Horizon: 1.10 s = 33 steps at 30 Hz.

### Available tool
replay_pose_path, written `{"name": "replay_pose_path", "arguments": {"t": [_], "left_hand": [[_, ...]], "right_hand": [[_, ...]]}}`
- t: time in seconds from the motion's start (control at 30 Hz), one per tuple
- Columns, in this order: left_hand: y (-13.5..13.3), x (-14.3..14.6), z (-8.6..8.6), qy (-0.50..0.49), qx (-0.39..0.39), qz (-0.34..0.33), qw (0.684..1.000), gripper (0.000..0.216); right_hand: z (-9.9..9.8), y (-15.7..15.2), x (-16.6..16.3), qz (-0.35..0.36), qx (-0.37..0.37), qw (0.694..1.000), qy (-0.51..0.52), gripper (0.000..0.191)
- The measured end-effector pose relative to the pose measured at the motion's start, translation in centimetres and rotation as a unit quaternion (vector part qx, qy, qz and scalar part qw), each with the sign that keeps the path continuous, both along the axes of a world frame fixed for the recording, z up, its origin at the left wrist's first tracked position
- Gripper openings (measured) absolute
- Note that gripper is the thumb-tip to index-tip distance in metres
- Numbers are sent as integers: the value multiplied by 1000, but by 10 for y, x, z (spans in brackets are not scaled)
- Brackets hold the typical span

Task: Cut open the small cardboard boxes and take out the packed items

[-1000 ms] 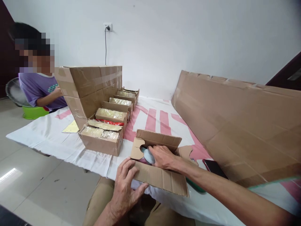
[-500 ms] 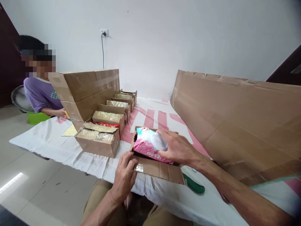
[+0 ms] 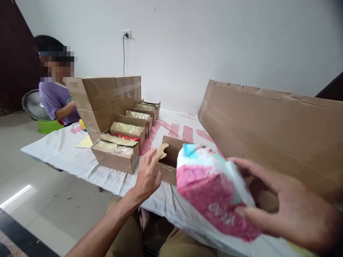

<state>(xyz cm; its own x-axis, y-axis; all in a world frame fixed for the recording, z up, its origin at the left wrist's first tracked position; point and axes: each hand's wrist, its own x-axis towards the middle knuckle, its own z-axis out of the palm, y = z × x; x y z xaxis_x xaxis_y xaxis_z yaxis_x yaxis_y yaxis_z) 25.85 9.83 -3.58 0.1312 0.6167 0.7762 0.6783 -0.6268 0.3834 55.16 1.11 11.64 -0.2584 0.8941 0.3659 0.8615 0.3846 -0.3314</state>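
The right hand (image 3: 292,210) held the pink packet (image 3: 214,192) up close to the camera, thumb over its far edge and fingers curled beneath it, clear of the box (image 3: 171,162). The left hand (image 3: 148,175) lay open against the box's near left corner, gripping nothing.

So the pink, white and teal plastic packet (image 3: 214,189) is out of the small open cardboard box (image 3: 171,162) now, held up close in the right hand (image 3: 289,207) instead of being tucked inside. The left hand (image 3: 148,175) slid from the box's near wall up to its left edge, by the cut-out flap.
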Motion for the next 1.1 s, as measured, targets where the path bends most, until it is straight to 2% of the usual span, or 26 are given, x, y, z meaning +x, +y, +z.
{"name": "replay_pose_path", "arguments": {"t": [0.07, 0.13, 0.2, 0.27, 0.37, 0.43, 0.53, 0.63, 0.7, 0.77, 0.87, 0.93, 1.0, 1.1], "left_hand": [[-17, -28, -10, -53, -52, -22, 997, 59], [-34, -67, -25, -109, -155, -19, 982, 50], [-50, -113, -41, -168, -267, 11, 949, 41], [-65, -160, -53, -222, -335, 61, 914, 36], [-86, -213, -62, -265, -357, 133, 885, 39], [-95, -232, -64, -287, -353, 164, 875, 45], [-93, -239, -68, -322, -326, 168, 873, 50], [-76, -233, -80, -325, -294, 140, 888, 53], [-63, -229, -92, -313, -285, 138, 896, 57], [-56, -228, -105, -288, -274, 152, 905, 60], [-56, -233, -117, -224, -242, 198, 923, 62], [-59, -238, -118, -173, -221, 232, 931, 63], [-60, -240, -116, -129, -216, 254, 934, 64], [-54, -236, -112, -96, -230, 256, 934, 67]], "right_hand": [[-15, -8, -23, 75, -19, 997, -18, 78], [-30, -12, -56, 135, -51, 989, -38, 77], [-46, -8, -97, 171, -96, 979, -59, 68], [-64, 2, -140, 190, -143, 968, -85, 58], [-93, 30, -207, 214, -167, 954, -130, 53], [-111, 53, -251, 222, -148, 952, -148, 51], [-127, 86, -312, 214, -101, 958, -163, 53], [-138, 110, -351, 201, -51, 964, -169, 58], [-146, 115, -357, 204, -29, 964, -168, 65], [-158, 112, -342, 230, -2, 963, -140, 65], [-183, 95, -297, 231, 26, 972, -42, 41], [-202, 81, -269, 172, 4, 985, 9, 30], [-220, 72, -255, 136, -37, 990, 24, 29], [-239, 72, -261, 107, -81, 990, 29, 34]]}}
